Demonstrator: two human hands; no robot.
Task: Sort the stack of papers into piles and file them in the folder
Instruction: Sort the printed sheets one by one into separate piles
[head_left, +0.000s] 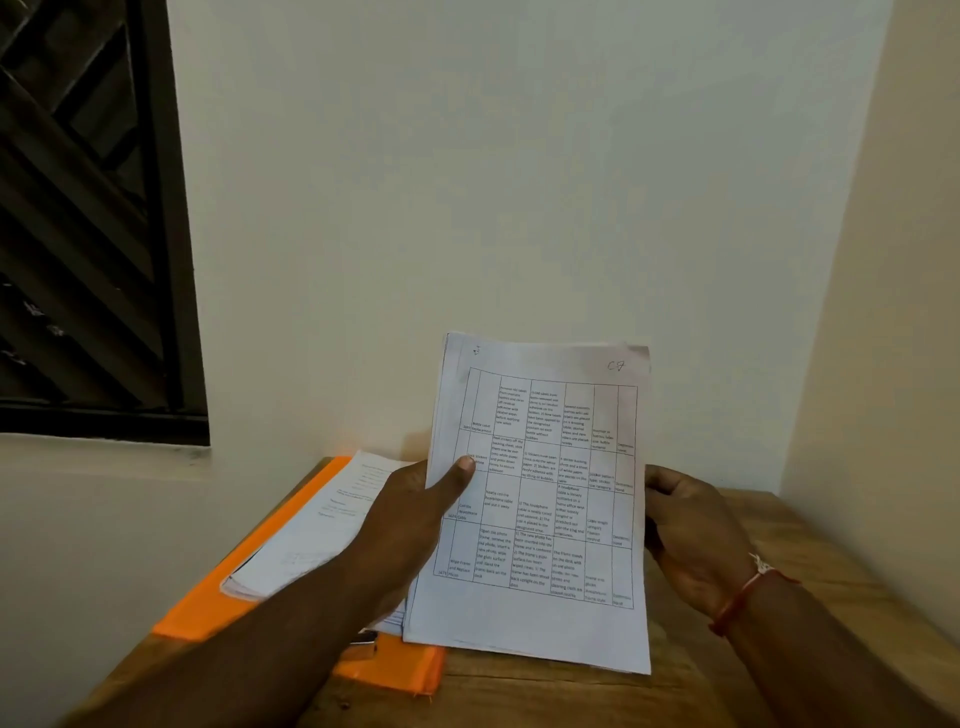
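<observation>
I hold a thin stack of printed papers (545, 499) upright over the table, its top sheet showing a ruled table of text. My left hand (415, 525) grips the stack's left edge, thumb on the front. My right hand (691, 540) holds the right edge with fingers curled behind it. An orange folder (218, 597) lies open on the table at the left. A pile of white papers (311, 525) rests on the folder, partly hidden by my left forearm.
The wooden table (691, 675) stands in a corner, with a white wall behind and another wall close on the right. A dark barred window (88, 218) is at the upper left. A small metal clip (363, 644) shows on the folder by my left wrist.
</observation>
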